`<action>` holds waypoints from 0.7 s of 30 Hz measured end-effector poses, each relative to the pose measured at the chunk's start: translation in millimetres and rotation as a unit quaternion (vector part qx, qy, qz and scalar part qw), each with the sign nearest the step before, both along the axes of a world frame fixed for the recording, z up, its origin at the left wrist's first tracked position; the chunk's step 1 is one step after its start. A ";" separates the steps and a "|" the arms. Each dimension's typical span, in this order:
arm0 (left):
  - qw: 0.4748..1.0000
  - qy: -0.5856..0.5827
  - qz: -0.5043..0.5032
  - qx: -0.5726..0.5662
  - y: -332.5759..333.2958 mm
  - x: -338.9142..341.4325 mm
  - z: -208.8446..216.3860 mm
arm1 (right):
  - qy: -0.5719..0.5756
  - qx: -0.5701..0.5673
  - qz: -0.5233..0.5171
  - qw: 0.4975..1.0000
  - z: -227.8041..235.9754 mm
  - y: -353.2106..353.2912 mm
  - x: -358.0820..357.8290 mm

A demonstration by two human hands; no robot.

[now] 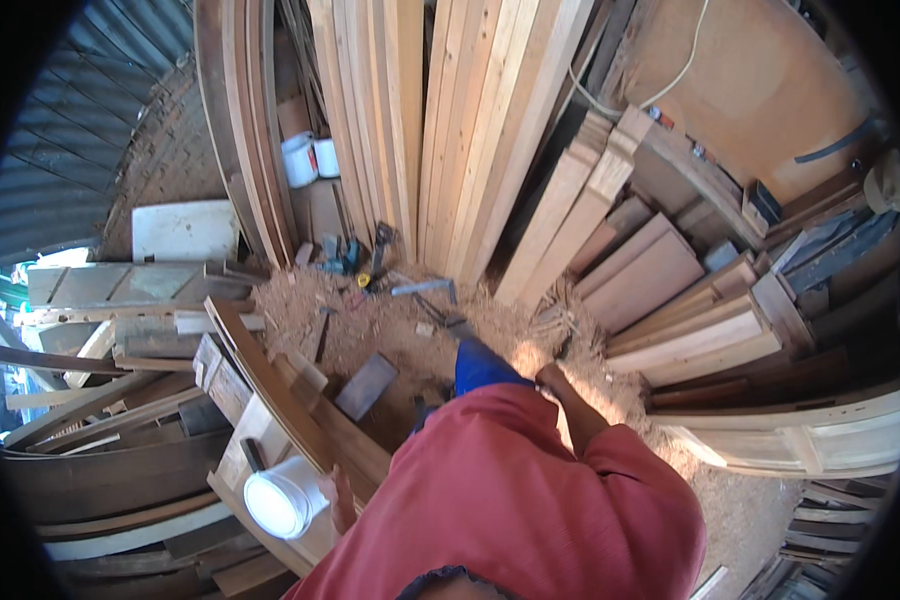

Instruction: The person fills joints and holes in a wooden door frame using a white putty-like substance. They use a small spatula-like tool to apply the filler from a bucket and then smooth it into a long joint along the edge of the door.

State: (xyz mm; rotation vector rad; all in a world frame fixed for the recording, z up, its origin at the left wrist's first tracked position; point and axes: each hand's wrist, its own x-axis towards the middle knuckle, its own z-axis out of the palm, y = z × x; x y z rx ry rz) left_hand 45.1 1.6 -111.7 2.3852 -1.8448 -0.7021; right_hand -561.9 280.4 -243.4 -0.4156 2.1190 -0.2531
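Observation:
My left hand (341,502) is beside a white bucket (278,499), close to the lower end of a long brown board (270,385). Its fingers show only in part, and I cannot tell whether it touches the bucket or the board. A dark handle-like piece (253,455) stands at the bucket's far side. My right hand (549,376) hangs low next to my blue trousers (490,366), over the shavings; its fingers are too small and dim to read. Between board and body lies a short greyish wood block (367,385).
Tall pale planks (495,130) lean ahead. Wood shavings (370,325) cover the floor, with a teal power tool (345,258) and a metal square (422,287) on them. Stacked timber (670,270) lines the right, a panelled door (800,447) lies nearer, and scrap boards (100,400) crowd the left.

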 end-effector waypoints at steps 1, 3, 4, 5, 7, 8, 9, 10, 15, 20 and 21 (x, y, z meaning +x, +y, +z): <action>1.000 0.000 0.008 -0.006 0.2 -18.4 0.4 | 0.030 0.018 0.004 0.999 -14.3 25.7 -1.7; 1.000 -0.014 0.016 -0.013 8.2 -25.7 19.2 | 0.010 0.015 0.022 1.000 -34.9 58.7 5.5; 0.997 -0.009 -0.078 -0.017 4.3 -41.8 11.1 | 0.030 0.012 0.059 0.998 -53.9 94.8 -7.4; 0.988 -0.028 -0.149 -0.035 2.2 -31.7 12.2 | 0.029 0.022 0.075 0.997 -48.1 84.8 1.2; 0.998 -0.001 -0.049 -0.035 -2.4 31.0 3.2 | 0.011 0.012 0.117 0.993 -29.3 47.5 27.9; 0.997 0.063 0.034 -0.016 -5.4 41.6 -5.7 | 0.012 0.016 0.130 0.991 -21.0 43.7 29.9; 0.997 0.070 0.023 -0.008 -6.6 28.8 -13.1 | 0.018 0.024 0.118 0.993 -24.6 55.7 25.2; 0.993 0.107 -0.019 -0.042 -5.0 7.9 -18.1 | 0.039 0.016 0.091 0.995 -32.6 74.8 18.6; 0.992 -0.066 -0.103 -0.006 -2.3 7.9 14.5 | 0.141 -0.085 0.256 0.953 2.5 58.7 12.9; 0.992 -0.031 -0.119 0.007 -13.2 -49.4 3.0 | 0.131 -0.265 0.003 0.955 -21.7 108.5 -79.5; 0.994 -0.063 -0.092 -0.009 -8.5 -31.8 17.4 | -0.001 -0.251 -0.178 0.952 5.4 55.8 -89.6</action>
